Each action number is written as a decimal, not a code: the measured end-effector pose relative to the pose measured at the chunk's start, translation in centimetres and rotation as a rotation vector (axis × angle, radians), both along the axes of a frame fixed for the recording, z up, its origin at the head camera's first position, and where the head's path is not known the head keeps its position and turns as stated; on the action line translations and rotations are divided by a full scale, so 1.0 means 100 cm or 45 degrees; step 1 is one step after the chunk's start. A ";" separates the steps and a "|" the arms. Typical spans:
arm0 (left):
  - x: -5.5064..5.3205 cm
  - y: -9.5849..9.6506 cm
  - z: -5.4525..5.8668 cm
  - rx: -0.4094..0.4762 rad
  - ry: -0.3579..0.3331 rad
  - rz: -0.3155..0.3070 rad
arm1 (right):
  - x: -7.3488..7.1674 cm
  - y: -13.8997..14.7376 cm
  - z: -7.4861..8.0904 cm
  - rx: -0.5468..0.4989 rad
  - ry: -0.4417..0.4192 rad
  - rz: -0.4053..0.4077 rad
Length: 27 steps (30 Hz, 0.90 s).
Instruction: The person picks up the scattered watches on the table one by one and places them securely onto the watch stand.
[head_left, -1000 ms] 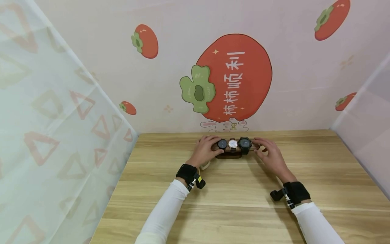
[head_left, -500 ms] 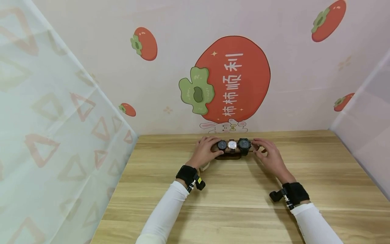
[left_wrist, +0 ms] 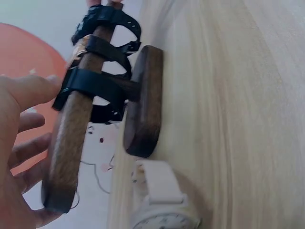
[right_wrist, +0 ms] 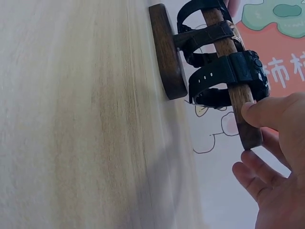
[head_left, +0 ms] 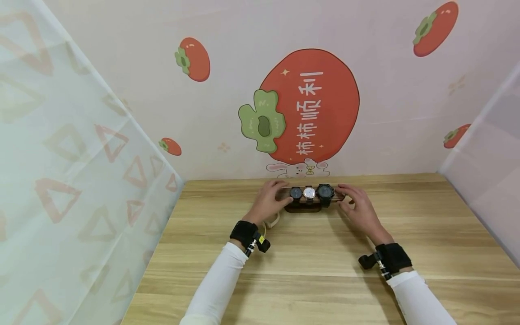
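Note:
A dark wooden T-shaped watch stand [head_left: 302,208] stands at the back of the table, with three watches round its bar. From left to right they are a black watch [head_left: 296,193], a white-faced watch [head_left: 309,192] and a bulky black watch [head_left: 325,191]. My left hand [head_left: 266,201] is spread about the bar's left end; its thumb is close to the black watch, and whether it touches is unclear. My right hand [head_left: 361,213] pinches the bar's right end, thumb on the near side [right_wrist: 248,112]. A cream-strapped watch [left_wrist: 164,191] lies on the table below my left hand.
The stand's foot [left_wrist: 145,105] rests on the wood-grain table [head_left: 308,271]. Close behind it rises a back wall [head_left: 227,104] printed with persimmons. A patterned side panel [head_left: 81,180] borders the table on the left.
My left hand has drawn slightly left, baring more of the bar's left end. The right hand stays at its end of the bar. The head view has shifted a little.

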State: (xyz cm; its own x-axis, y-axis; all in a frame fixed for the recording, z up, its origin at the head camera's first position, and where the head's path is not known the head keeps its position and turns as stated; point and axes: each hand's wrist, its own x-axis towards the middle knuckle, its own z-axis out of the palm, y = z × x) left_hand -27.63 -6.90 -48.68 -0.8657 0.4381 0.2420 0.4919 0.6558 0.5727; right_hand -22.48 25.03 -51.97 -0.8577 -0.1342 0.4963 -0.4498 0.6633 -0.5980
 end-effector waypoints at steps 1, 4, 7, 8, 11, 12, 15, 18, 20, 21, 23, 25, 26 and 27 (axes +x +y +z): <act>0.000 -0.003 0.001 0.015 0.003 0.002 | 0.001 0.000 0.000 0.011 -0.007 -0.002; 0.003 -0.012 0.003 0.047 0.013 0.021 | 0.002 -0.001 0.003 0.026 -0.048 0.009; 0.008 -0.021 0.006 0.083 0.014 0.052 | 0.005 -0.002 0.005 0.036 -0.085 0.023; 0.010 -0.024 0.007 0.096 0.014 0.063 | 0.006 -0.002 0.006 0.040 -0.092 0.027; 0.015 -0.031 0.008 0.136 0.019 0.092 | 0.009 -0.004 0.007 0.048 -0.080 0.035; 0.017 -0.032 0.008 0.149 0.027 0.099 | 0.011 -0.005 0.007 0.052 -0.072 0.035; 0.023 -0.037 0.006 0.202 0.068 0.114 | 0.015 -0.008 0.009 0.054 -0.033 0.032; 0.031 -0.040 0.003 0.256 0.084 0.141 | 0.019 -0.012 0.011 0.058 -0.002 0.004; 0.038 -0.042 0.000 0.267 0.079 0.168 | 0.023 -0.014 0.013 0.050 0.022 -0.016; 0.041 -0.043 -0.002 0.261 0.070 0.176 | 0.024 -0.016 0.013 0.043 0.031 -0.027; 0.046 -0.045 -0.005 0.226 0.054 0.184 | 0.028 -0.020 0.015 0.031 0.052 -0.039; 0.050 -0.046 -0.008 0.177 0.035 0.168 | 0.032 -0.024 0.016 0.012 0.073 -0.033; 0.052 -0.047 -0.010 0.152 0.017 0.151 | 0.034 -0.026 0.016 0.006 0.076 -0.025; 0.053 -0.047 -0.011 0.130 -0.006 0.135 | 0.036 -0.028 0.017 0.002 0.070 -0.012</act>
State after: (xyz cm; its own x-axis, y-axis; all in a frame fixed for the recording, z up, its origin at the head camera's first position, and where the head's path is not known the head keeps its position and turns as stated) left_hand -22.32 -11.62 -49.82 -0.9070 0.3174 0.2766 0.4202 0.6421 0.6412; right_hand -18.92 22.21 -50.25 -0.8306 -0.1273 0.5422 -0.4756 0.6686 -0.5717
